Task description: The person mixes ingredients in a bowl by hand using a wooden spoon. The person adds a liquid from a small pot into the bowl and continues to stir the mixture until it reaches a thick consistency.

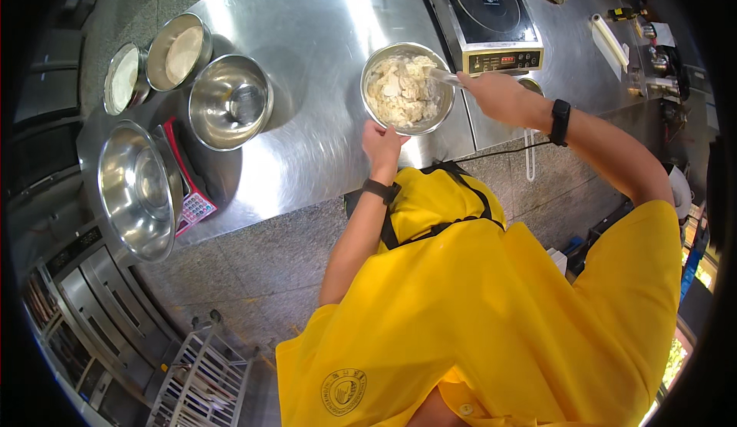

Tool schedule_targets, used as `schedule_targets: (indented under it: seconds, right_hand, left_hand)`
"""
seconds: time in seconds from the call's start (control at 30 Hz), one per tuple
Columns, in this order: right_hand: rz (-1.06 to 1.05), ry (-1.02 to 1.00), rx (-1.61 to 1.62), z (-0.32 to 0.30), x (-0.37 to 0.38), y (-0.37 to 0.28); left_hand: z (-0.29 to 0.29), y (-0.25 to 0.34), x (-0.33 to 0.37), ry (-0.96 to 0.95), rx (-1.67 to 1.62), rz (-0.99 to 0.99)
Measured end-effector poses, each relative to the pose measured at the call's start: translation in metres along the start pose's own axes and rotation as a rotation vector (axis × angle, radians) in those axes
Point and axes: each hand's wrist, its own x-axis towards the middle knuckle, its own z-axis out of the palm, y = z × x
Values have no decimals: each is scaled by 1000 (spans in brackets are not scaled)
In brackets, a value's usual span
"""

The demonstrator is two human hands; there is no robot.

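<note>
Lumpy, shaggy pale dough (404,92) fills a steel mixing bowl (367,103) near the front edge of the steel table. My left hand (383,145) pinches the bowl's near rim. From the right, my right hand (500,98) grips a silvery stirring utensil (444,77), its far end down in the dough. That buried end is hidden, so its exact kind does not show.
Left on the table are an empty steel bowl (209,102), a larger bowl (115,185) on a red scale (196,206), and two flour containers (184,52) (123,80). An induction cooker (500,60) stands right of the dough; farther right lies a white roll (609,42). A white rack (203,377) is on the floor.
</note>
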Motion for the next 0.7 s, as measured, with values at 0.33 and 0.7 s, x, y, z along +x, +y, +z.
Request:
schedule_targets:
  seconds: [0.33,0.7]
  right_hand:
    - [109,-151,387,3,-9,-8]
    - [128,-237,364,0,-41,-34]
  left_hand:
    - [4,-20,-1,-1,75,26]
    - [-9,-11,4,-100,10,-9]
